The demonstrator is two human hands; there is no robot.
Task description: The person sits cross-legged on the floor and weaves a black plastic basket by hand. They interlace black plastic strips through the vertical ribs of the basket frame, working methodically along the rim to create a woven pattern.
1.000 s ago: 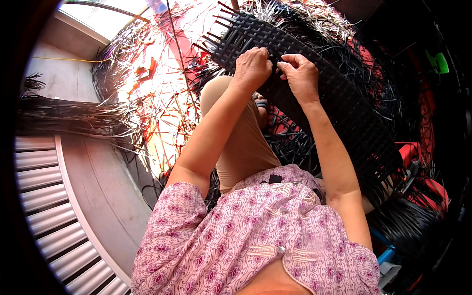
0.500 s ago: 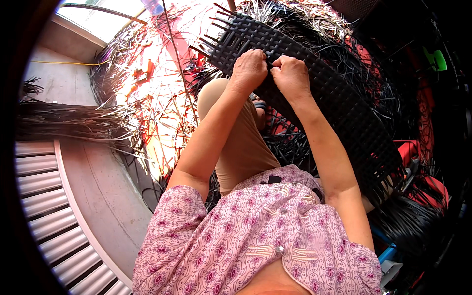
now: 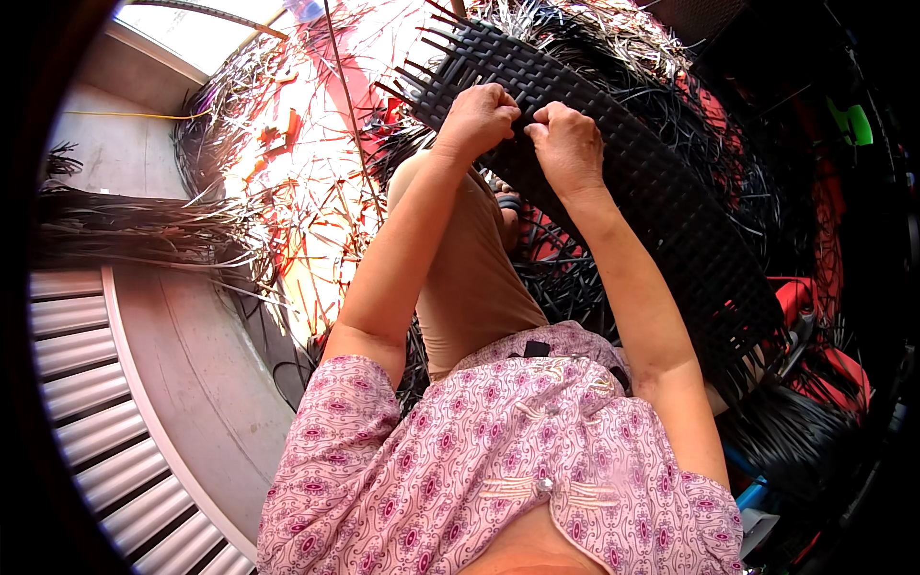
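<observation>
A long black woven panel (image 3: 652, 182) of flat strips lies slantwise from the upper middle down to the right, beside my knee. Loose strip ends (image 3: 414, 72) stick out along its far left end. My left hand (image 3: 481, 117) is closed at the panel's near edge, fingers curled and pinched. Close to its right, my right hand (image 3: 565, 144) is also closed, thumb and forefinger pressed together over the weave. A small gap parts the two hands. What the fingertips grip, likely the panel's edge or a strip, is too small and dark to make out.
Cut strips (image 3: 316, 192) litter the red floor. A thick bundle of dark strips (image 3: 144, 230) lies at the left, above a slatted metal rack (image 3: 96, 383). Red frame parts (image 3: 795, 297) stand at the right, near more black strips (image 3: 805, 431). A thin cord (image 3: 345, 86) hangs at the upper middle.
My left hand has shifted slightly up and left. The right hand has turned a little, its fingers lifting somewhat. The panel has barely moved.
</observation>
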